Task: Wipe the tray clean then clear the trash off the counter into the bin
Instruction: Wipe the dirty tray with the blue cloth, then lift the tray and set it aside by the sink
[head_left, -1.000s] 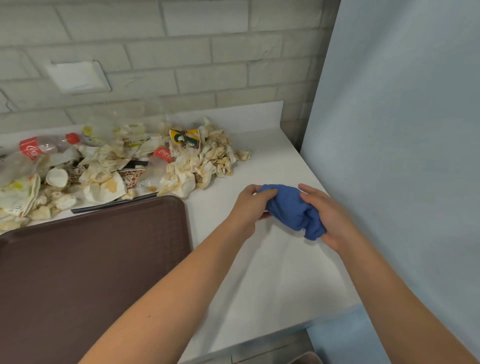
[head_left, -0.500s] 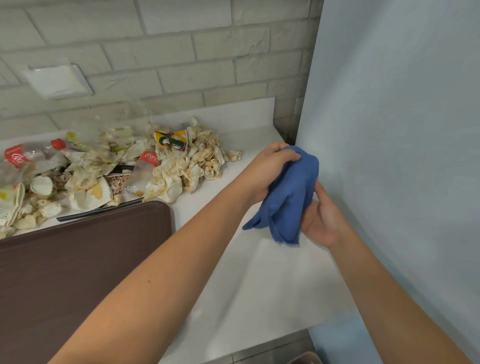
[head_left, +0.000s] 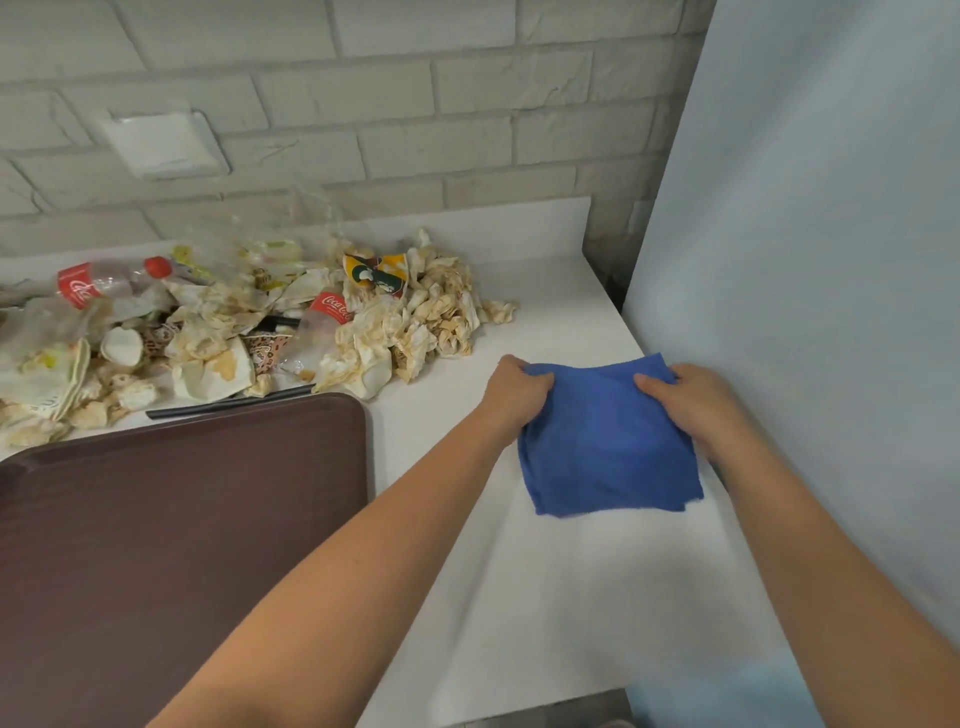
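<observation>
My left hand (head_left: 517, 387) and right hand (head_left: 693, 400) each pinch a top corner of the blue cloth (head_left: 608, 452) beside the brown tray (head_left: 171, 519), which I think is not wiped yet, and the trash pile (head_left: 270, 332) sits on the counter (head_left: 545, 597).

Fast-food counter: tray (head_left: 182, 519), wrapper litter (head_left: 363, 322).

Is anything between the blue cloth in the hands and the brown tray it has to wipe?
Nothing visible. The left hand and right hand grip the blue cloth; only bare counter separates it from the tray to its left. The trash pile lies beyond the tray's far edge, off that path.
</observation>
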